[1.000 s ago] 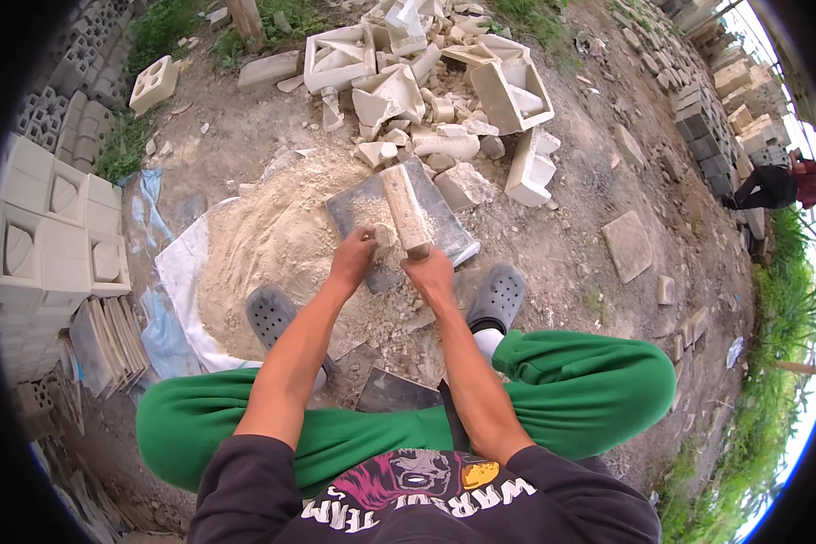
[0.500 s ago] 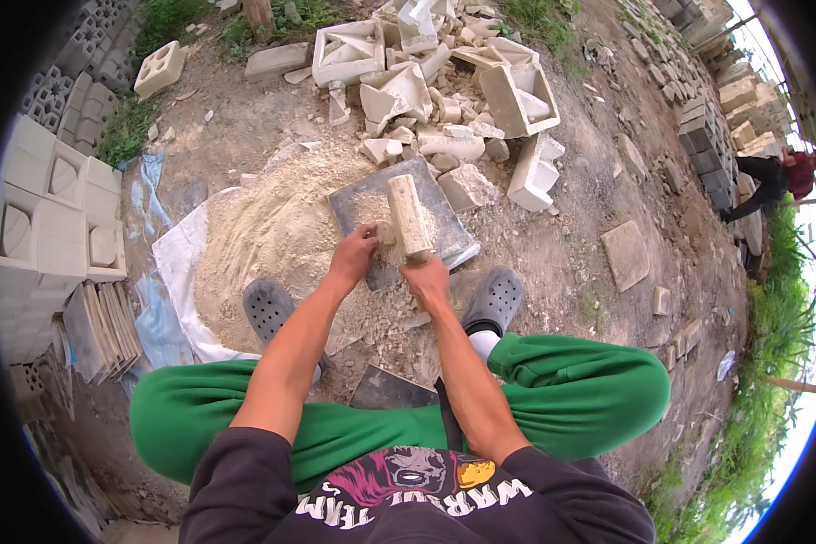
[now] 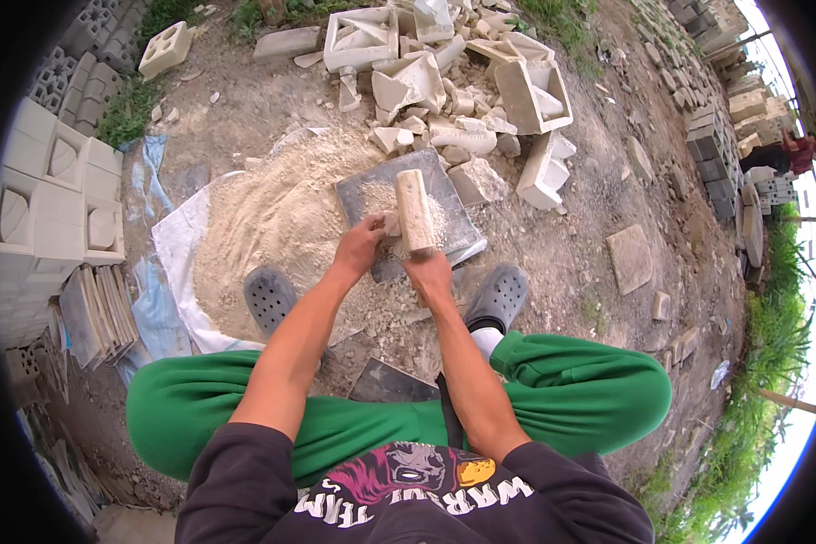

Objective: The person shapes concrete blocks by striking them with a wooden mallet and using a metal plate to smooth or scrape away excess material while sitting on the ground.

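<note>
A dusty wooden mallet (image 3: 414,208) is in my right hand (image 3: 429,275), its pale block-shaped head above a dark flat slab (image 3: 357,192). My left hand (image 3: 361,245) is just left of the mallet head, fingers pinched on a small pale chunk (image 3: 391,224) over the slab. Pale crumbs and powder (image 3: 377,193) lie scattered on the slab around the mallet. Part of the slab's surface is hidden under the mallet and my hands.
Left of the slab, a mound of pale powder (image 3: 272,227) lies on a white sheet (image 3: 177,263). Broken pale blocks (image 3: 462,136) are heaped beyond it. Stacked blocks (image 3: 41,199) line the left. My grey clogs (image 3: 497,297) flank the slab. Another person (image 3: 796,152) is far right.
The view has shifted slightly. Both hands and the mallet keep nearly the same place over the slab, and the chunk at my left fingertips shows a little more plainly.
</note>
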The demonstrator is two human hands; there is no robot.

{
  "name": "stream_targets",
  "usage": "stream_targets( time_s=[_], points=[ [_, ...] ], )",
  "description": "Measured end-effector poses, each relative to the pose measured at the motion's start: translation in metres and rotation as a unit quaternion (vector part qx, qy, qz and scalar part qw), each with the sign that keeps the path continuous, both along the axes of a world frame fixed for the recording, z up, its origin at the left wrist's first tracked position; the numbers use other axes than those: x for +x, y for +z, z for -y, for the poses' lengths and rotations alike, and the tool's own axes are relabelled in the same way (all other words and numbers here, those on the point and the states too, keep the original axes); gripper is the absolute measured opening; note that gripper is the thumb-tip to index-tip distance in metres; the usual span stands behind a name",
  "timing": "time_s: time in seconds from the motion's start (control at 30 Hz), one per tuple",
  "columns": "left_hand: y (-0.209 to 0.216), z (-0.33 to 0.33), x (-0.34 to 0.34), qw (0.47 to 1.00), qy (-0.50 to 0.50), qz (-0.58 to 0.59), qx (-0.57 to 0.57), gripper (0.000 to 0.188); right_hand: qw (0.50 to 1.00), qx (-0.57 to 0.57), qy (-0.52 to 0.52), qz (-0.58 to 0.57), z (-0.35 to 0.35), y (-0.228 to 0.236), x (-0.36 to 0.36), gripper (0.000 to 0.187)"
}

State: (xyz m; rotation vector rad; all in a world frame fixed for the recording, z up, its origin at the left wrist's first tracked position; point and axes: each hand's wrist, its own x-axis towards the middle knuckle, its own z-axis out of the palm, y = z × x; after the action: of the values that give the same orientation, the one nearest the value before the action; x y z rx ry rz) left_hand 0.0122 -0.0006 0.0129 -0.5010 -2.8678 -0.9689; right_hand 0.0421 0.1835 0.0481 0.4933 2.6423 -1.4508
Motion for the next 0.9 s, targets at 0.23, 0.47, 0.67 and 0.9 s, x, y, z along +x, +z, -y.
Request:
stream_targets(
  time_s=[0.23, 0.47, 0.67, 0.9],
  points=[
    [-0.004, 0.004, 0.001, 0.999, 0.012, 0.030, -0.012, 0.012, 0.993, -0.004, 0.025, 0.114, 0.000, 0.028, -0.012, 0.039],
    [-0.009, 0.004, 0.001, 0.998, 0.040, 0.041, 0.021, 0.019, 0.984, 0.042, 0.021, -0.170, 0.011, 0.040, -0.018, 0.031],
    [0.009, -0.003, -0.007, 0.999, -0.004, 0.038, -0.034, 0.019, 0.986, 0.054, 0.035, 0.151, -0.015, -0.001, -0.009, 0.038],
    [-0.014, 0.007, -0.007, 0.998, 0.033, 0.043, -0.018, 0.017, 1.000, -0.009, -0.002, 0.020, 0.004, 0.051, -0.019, 0.037]
  ],
)
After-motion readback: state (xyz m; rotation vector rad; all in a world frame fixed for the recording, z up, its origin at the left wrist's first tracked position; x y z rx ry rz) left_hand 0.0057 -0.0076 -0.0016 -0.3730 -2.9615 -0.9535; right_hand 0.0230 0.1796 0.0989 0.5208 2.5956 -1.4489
